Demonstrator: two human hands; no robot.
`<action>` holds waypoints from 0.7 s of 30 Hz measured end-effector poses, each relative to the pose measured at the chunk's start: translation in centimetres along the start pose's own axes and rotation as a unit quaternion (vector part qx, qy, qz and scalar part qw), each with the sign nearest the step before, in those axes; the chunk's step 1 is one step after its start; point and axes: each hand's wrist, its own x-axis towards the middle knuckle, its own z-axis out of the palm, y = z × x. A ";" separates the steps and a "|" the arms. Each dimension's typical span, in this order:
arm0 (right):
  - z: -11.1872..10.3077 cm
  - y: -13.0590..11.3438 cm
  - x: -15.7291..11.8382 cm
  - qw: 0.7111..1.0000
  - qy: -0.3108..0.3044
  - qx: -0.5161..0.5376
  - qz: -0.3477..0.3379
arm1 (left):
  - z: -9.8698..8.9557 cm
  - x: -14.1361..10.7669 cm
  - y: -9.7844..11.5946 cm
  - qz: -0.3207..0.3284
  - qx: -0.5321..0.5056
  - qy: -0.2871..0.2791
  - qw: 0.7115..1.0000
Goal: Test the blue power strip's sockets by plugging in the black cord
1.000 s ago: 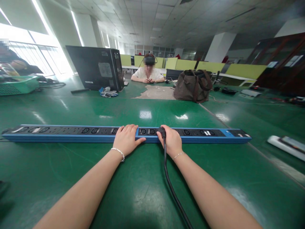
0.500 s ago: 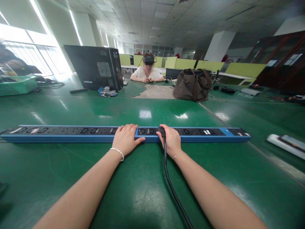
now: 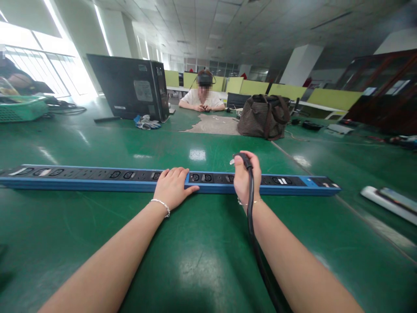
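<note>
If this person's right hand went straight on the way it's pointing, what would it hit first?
Probably the brown bag, beyond some green tabletop. The right hand, gripping a black plug, appears raised over the blue power strip, but its height and exact angle are unclear.

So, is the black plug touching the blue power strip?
Apart. The head view shows the black plug held up in the right hand, with green tabletop visible between it and the far edge of the blue power strip.
</note>
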 end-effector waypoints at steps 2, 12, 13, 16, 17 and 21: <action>-0.4 -0.1 0.9 0.999 0.015 0.044 0.003 | 0.0 0.0 0.0 0.000 -0.001 -0.001 1.000; -6.0 5.3 3.0 0.996 -0.068 -0.042 -0.036 | 0.0 0.0 -0.1 0.004 -0.002 0.002 1.000; -7.1 5.9 3.3 0.994 -0.081 -0.056 -0.037 | 0.0 0.0 -0.1 0.004 -0.002 0.002 1.000; -10.0 8.1 3.9 0.992 -0.098 -0.074 -0.010 | 0.1 0.0 -0.1 0.005 0.000 0.001 1.000; -10.7 8.7 3.9 0.992 -0.098 -0.077 0.003 | 0.1 0.0 -0.2 0.005 0.000 0.002 1.000; -11.7 10.3 3.3 0.991 -0.096 -0.092 0.024 | 0.2 0.0 -0.2 0.007 -0.004 0.005 1.000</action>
